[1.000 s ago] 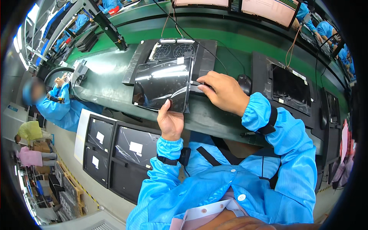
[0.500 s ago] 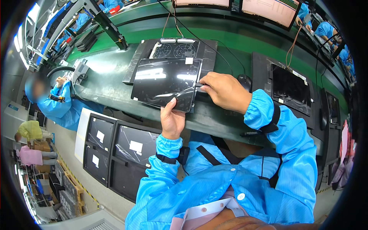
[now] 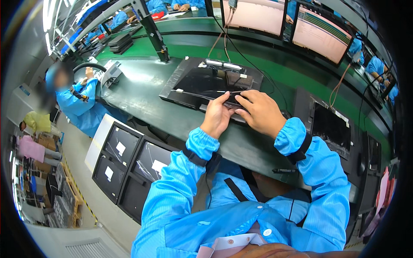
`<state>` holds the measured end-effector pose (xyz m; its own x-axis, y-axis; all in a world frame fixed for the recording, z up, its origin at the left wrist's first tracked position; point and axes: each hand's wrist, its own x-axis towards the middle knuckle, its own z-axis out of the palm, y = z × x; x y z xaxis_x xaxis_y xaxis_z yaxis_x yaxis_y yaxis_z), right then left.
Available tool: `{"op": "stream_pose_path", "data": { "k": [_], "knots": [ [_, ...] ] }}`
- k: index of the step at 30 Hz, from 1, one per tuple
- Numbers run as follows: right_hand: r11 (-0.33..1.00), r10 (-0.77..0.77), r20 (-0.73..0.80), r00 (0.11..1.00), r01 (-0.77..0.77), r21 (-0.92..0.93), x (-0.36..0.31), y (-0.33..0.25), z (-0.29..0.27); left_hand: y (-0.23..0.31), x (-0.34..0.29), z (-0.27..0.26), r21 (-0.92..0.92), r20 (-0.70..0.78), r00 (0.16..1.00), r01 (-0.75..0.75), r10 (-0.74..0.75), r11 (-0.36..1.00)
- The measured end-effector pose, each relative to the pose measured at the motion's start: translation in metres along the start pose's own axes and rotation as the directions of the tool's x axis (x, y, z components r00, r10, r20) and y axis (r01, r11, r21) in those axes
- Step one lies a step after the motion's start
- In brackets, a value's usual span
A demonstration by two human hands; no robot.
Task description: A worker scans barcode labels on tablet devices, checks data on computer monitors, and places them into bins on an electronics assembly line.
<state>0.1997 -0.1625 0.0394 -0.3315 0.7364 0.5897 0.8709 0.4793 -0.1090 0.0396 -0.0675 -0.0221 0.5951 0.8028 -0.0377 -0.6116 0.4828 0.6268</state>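
A thin, glossy black screen panel (image 3: pixel 201 93) is tilted so that I see it almost edge-on, low over a dark padded stand (image 3: pixel 175 88). My left hand (image 3: pixel 218 116) grips its near edge, thumb above and fingers mostly hidden beneath. Close beside it, my right hand (image 3: pixel 263 112) has its fingers bent and closed at the panel's right end. Exactly where those fingertips touch is partly hidden. Behind the panel, the stand bears a dark reflective screen surface with a small white tag (image 3: pixel 243 76) and pale strips along its far edge.
To the right lies another black screen (image 3: pixel 330 129) on a dark stand. Two monitors (image 3: pixel 320 34) stand at the back. Below left, a black divided tray (image 3: pixel 124 172) holds film-covered panels. Cables trail across the green bench (image 3: pixel 142 92). A co-worker in blue (image 3: pixel 79 99) sits at left.
The panel has turned from face-up to nearly edge-on. My right hand has left the dark piece at the panel's right side and come next to my left hand. The view has shifted.
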Motion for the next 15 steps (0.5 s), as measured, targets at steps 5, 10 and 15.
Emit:
{"op": "stream_pose_path", "data": {
  "k": [5, 10, 15],
  "knots": [
    [0.985, -0.083, 0.002, 0.997, 0.082, -0.151, 0.004, 0.024, 0.019, 0.010, 0.022, 0.000, -0.030, 0.008, 0.995, 0.102, -0.102, 0.994],
    [0.981, -0.041, 0.076, 0.996, 0.055, -0.187, 0.006, 0.026, 0.019, 0.050, -0.005, 0.009, 0.360, -0.097, 0.912, 0.405, -0.398, 0.840],
    [0.989, 0.031, 0.191, 0.981, -0.002, -0.149, 0.004, 0.029, 0.033, 0.098, -0.025, -0.017, 0.985, -0.078, 0.980, 0.048, 0.184, 0.163]
  ]
}}
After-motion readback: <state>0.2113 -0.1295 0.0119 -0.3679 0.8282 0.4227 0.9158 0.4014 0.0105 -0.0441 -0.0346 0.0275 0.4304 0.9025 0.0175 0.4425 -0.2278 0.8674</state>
